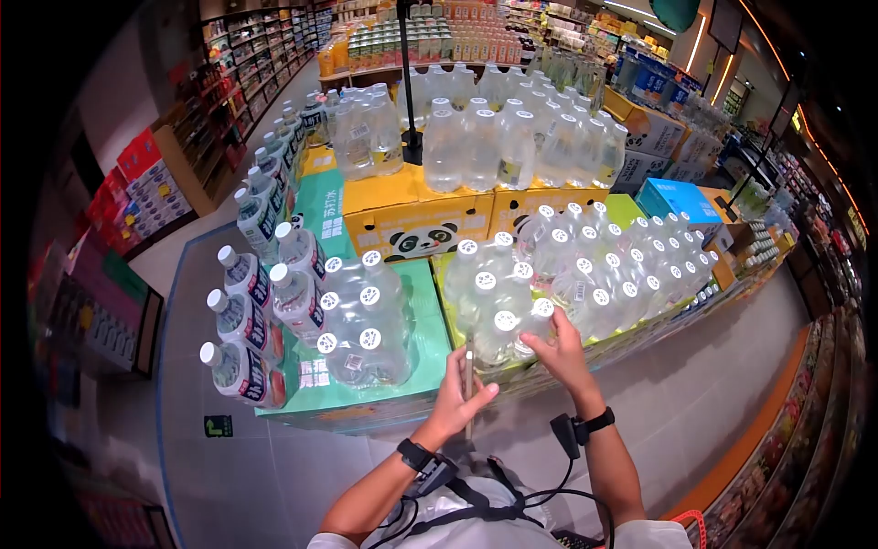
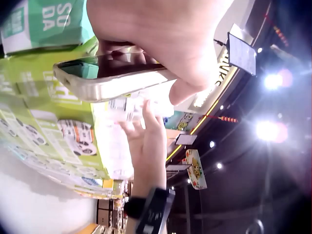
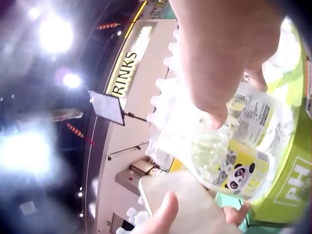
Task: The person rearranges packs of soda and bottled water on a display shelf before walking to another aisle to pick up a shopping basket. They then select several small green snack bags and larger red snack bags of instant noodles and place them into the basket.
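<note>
In the head view my left hand [image 1: 450, 403] holds a smartphone [image 1: 469, 373] upright on edge, in front of a display of shrink-wrapped bottles. The left wrist view shows the phone [image 2: 122, 85] between fingers and thumb, its dark screen partly visible. My right hand [image 1: 565, 359] is at the front corner of a clear-wrapped pack of bottles [image 1: 487, 302] with white caps. Its thumb and forefinger are spread, fingertips right at the front bottle. In the right wrist view a panda label [image 3: 241, 175] shows on that pack, below my right hand [image 3: 224, 63].
To the left, another wrapped pack [image 1: 366, 320] stands on a green carton [image 1: 421, 366], beside labelled bottles [image 1: 245, 373]. More packs [image 1: 631, 265] extend to the right. Behind, yellow panda cartons [image 1: 421, 224] bear further bottles [image 1: 480, 137]. A black pole [image 1: 407, 82] rises among them.
</note>
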